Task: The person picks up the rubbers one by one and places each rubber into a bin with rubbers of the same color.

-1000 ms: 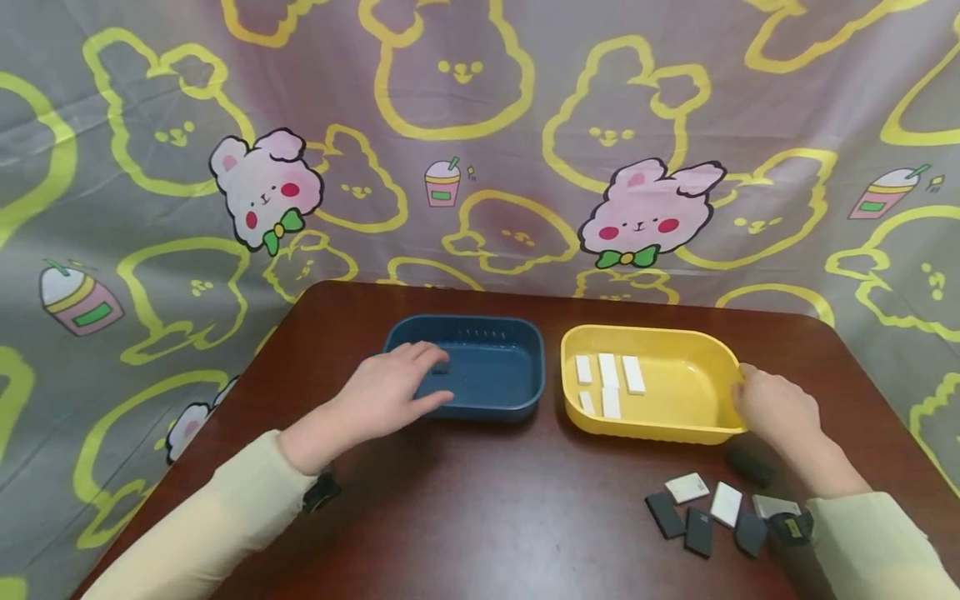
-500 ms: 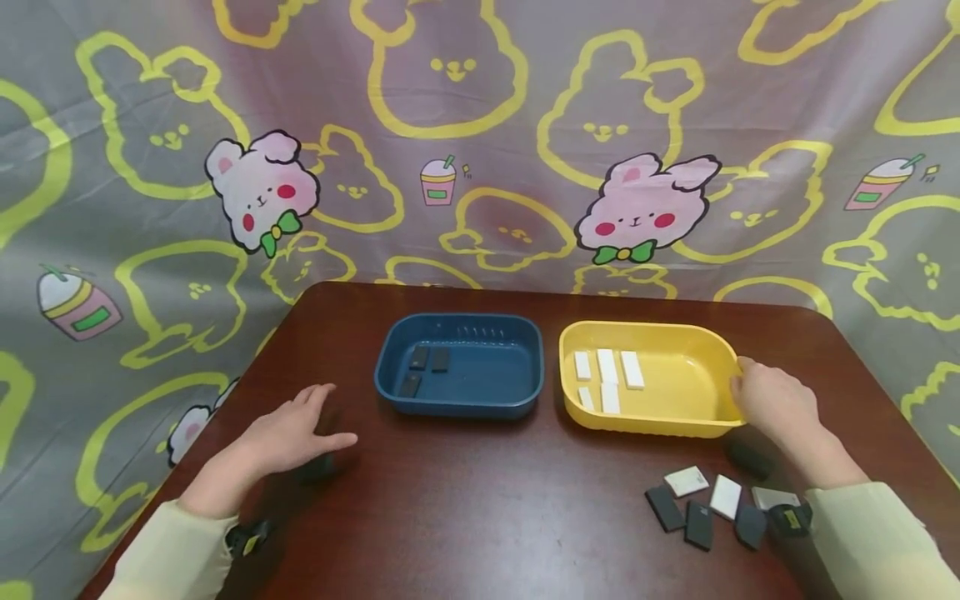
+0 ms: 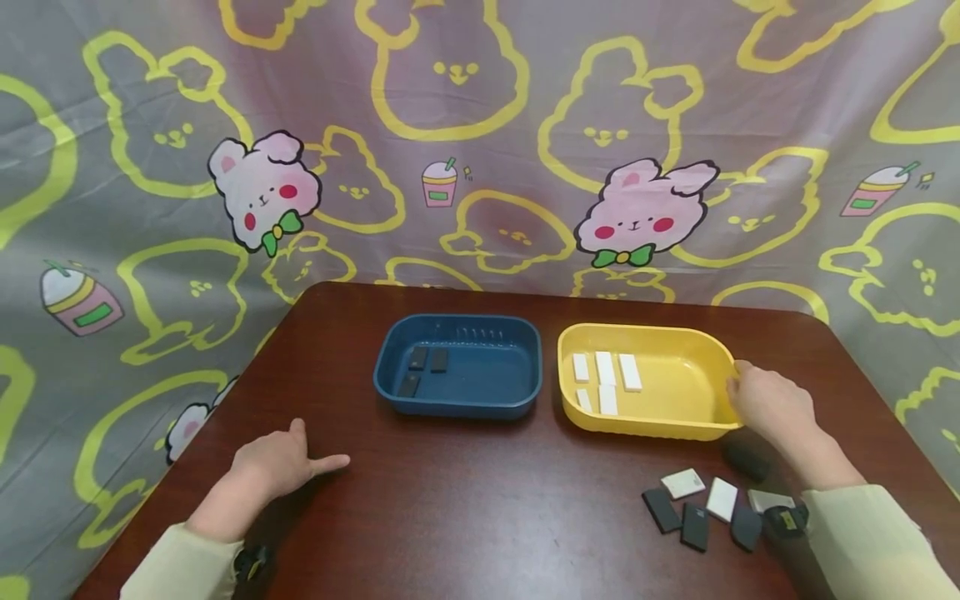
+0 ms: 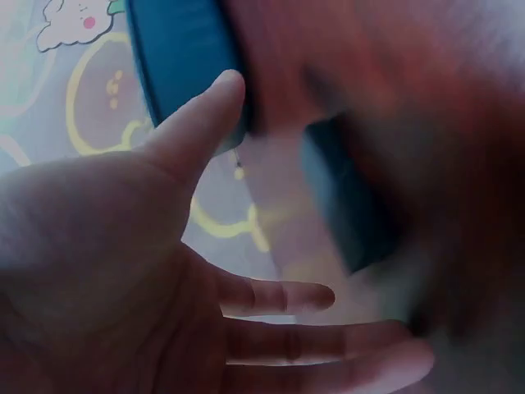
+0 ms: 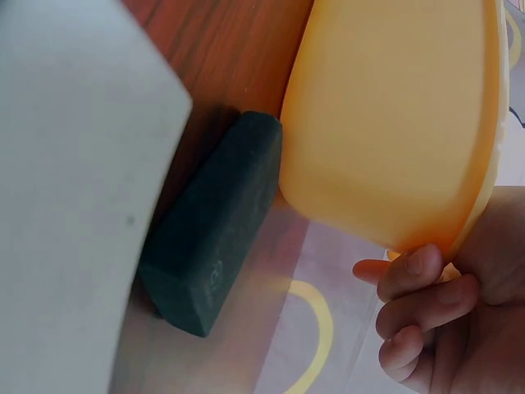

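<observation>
My left hand is low over the left part of the table, thumb spread and fingers extended, gripping nothing. In the left wrist view a blurred dark block lies beyond the fingers; the hand mostly hides it in the head view. My right hand grips the right end of the yellow basin, fingers curled at its rim. Several white blocks lie in that basin's left part. The blue basin to its left holds 3 dark blocks.
Near the right forearm lie loose white blocks and dark blocks on the brown table. Another dark block lies beside the yellow basin, by the right wrist. A patterned curtain hangs behind the table.
My left hand has moved from over the blue basin back to the left and nearer me, uncovering the dark blocks there. The right hand keeps its grip on the yellow basin.
</observation>
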The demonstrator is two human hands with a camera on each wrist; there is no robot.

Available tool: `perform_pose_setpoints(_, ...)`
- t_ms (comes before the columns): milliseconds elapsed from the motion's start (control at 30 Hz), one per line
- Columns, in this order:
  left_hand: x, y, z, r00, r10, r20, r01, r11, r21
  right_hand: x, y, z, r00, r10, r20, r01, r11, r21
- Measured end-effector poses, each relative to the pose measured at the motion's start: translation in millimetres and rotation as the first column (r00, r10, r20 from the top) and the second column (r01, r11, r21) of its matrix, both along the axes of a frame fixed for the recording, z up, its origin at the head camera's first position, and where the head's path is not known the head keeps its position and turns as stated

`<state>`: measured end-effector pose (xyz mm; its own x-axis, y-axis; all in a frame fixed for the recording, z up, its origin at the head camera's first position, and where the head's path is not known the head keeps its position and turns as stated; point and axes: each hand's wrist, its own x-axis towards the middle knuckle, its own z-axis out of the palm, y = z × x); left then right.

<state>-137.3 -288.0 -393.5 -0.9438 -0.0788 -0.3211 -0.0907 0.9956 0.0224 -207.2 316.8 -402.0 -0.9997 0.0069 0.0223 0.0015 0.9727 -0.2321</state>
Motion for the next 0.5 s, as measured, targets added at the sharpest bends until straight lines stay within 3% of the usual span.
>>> perform_pose_setpoints(200,0.9,6,-11.5,0.999,-0.024,-0.033,0.025,0.999,0.035,1.1,0,-1.0,1.000,0.000,-0.009,0.000,1.000,-0.002)
perform_pose_setpoints(500,-3.2,9,-12.2,0.998,-0.053,0.022,0.051,0.998,0.048,1.6,-1,0.0,1.000,-0.003,-0.018,0.003,1.000,0.001)
